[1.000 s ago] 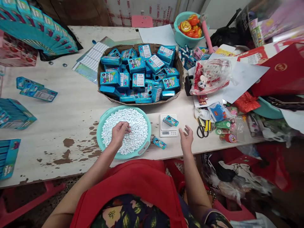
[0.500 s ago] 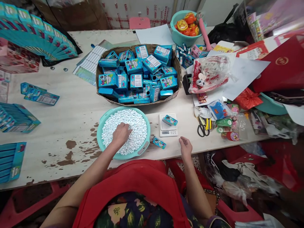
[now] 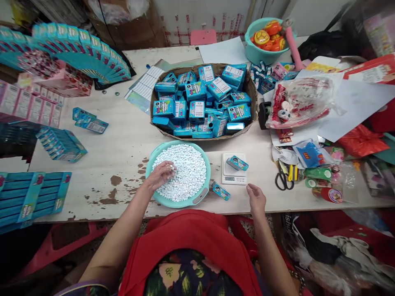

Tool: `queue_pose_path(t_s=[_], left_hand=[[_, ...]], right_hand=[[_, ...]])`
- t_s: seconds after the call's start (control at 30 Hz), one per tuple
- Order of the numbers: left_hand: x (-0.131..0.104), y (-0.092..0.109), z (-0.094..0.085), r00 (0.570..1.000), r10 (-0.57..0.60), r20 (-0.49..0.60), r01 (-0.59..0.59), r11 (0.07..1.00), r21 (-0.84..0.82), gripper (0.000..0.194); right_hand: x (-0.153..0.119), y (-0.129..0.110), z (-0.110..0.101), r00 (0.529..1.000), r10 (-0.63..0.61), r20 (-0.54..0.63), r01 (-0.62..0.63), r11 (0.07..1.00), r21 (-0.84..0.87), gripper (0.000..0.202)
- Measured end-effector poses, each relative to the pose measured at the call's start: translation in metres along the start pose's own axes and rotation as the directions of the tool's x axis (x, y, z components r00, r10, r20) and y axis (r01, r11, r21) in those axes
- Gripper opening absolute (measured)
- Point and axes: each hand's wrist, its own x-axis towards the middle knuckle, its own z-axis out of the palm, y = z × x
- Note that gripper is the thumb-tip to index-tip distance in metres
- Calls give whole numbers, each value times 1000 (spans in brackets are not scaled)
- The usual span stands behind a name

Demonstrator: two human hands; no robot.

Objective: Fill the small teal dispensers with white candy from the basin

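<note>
Forearms [image 3: 119, 232] angled inward — left hand [image 3: 160, 176] over pellets [image 3: 188, 174], right hand [image 3: 256, 200] beside scale [image 3: 233, 172]

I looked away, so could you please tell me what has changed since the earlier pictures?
The left hand has shifted left over the white pellets, perhaps pinching some; the right hand has drawn toward the body, beside the scale. The box on the scale stayed put.
</note>
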Motion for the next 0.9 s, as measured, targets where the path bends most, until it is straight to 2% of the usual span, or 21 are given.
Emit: queue_pose_path(t_s=[0.07,0.13,0.17,0.23,0.3,0.37,0.4,0.5,0.57,0.63,0.73,0.83,0.9], left_hand=[[1,4,8,999,-30,30,29,999,43,39],[6,9,21,997,-64,53,48,964,260,33],[10,13,30,995,-69,78,31,912,408,29],[19,21,55,983,-27,184,-108,722,683,20],[30,28,89,936,43,348,-327,469,821,14],[41,32,130,861,86,500,-505,246,827,14],[47,33,151,826,91,557,-564,168,809,16],[61,29,208,760,96,643,-647,22,762,23],[67,24,233,741,104,663,-660,-67,748,25],[71,20,247,731,98,675,-660,-148,736,27],[74,15,253,725,71,685,-661,-208,721,27],[75,14,253,724,70,686,-662,-209,720,28],[74,16,253,720,78,690,-671,-177,720,30]], right_hand=[[0,-2,2,1000,4,5,-4,1000,11,44],[-1,-4,4,1000,8,9,-8,1000,24,44],[-1,-4,6,1000,9,10,-9,1000,30,43],[-3,-6,7,1000,7,9,-7,999,43,43],[-5,-5,8,1000,2,5,-2,998,56,43],[-8,-4,7,1000,0,0,0,998,70,42],[-9,-2,6,1000,1,-4,-1,997,75,42],[-16,6,1,1000,13,-22,-11,996,91,41],[-20,14,-4,999,23,-39,-18,995,103,42],[-23,22,-11,998,34,-57,-27,993,115,42],[-26,34,-21,995,54,-82,-43,991,126,43],[-27,39,-28,993,62,-99,-49,990,131,44],[-27,38,-30,993,62,-105,-48,990,134,44]])
